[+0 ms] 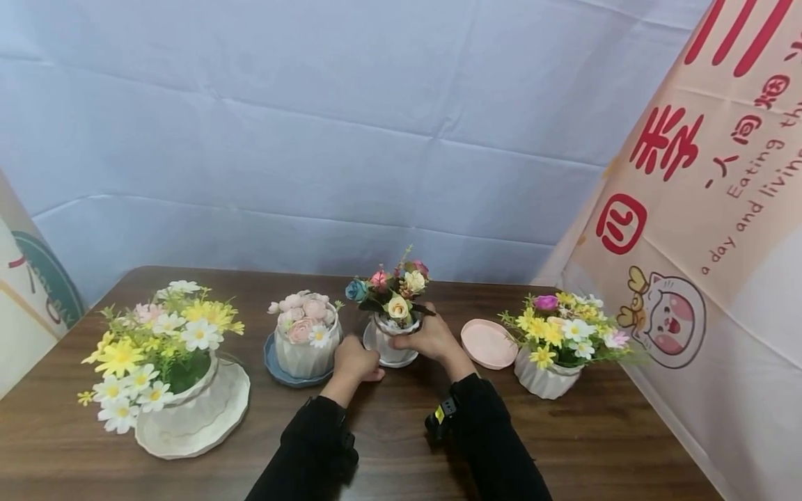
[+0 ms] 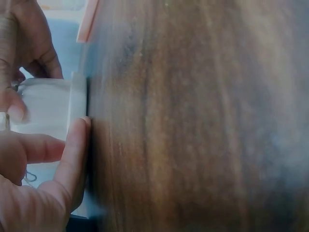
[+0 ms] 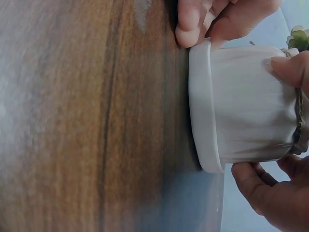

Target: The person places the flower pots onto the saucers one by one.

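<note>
In the head view a small white pot (image 1: 383, 335) of mixed roses (image 1: 397, 307) stands on a white saucer (image 1: 401, 361) near the table's middle. My right hand (image 1: 432, 341) grips the pot from the right, thumb across its front and fingers behind. At the saucer's left edge, my left hand (image 1: 357, 362) pinches the rim. Close up in the right wrist view, the white saucer (image 3: 204, 106) lies under the pot (image 3: 256, 104), which has twine around its upper part. The left wrist view shows a finger of my left hand (image 2: 46, 179) along the saucer's edge.
Left of the hands, a pot of pink flowers (image 1: 308, 355) sits on a blue saucer (image 1: 276, 371). Farther left is a pot of yellow and white daisies (image 1: 188, 410) on a white plate (image 1: 219, 428). To the right are a pink saucer (image 1: 489, 343) and another flower pot (image 1: 545, 376).
</note>
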The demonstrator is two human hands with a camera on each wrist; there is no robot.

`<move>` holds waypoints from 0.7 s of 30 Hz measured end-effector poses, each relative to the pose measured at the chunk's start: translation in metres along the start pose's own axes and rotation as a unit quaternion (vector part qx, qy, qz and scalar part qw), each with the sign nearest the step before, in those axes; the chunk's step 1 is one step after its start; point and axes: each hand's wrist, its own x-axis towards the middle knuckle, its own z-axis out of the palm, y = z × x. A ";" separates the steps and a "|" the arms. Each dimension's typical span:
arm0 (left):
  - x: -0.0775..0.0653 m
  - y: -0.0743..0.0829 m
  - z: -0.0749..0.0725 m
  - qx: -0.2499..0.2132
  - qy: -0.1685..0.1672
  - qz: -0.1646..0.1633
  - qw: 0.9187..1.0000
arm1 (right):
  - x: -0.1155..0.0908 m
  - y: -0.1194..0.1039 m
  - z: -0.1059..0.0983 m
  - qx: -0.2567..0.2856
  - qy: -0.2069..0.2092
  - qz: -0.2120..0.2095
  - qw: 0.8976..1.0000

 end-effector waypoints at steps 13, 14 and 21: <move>-0.001 0.000 0.000 -0.050 -0.025 -0.013 0.998 | -0.002 0.000 -0.001 -0.005 0.001 -0.010 1.000; -0.001 0.000 0.000 -0.049 -0.025 -0.013 0.998 | -0.002 0.000 0.000 -0.005 0.002 -0.012 1.000; -0.004 -0.002 0.000 -0.035 -0.028 0.008 0.999 | -0.004 -0.001 -0.003 0.005 0.004 -0.037 0.999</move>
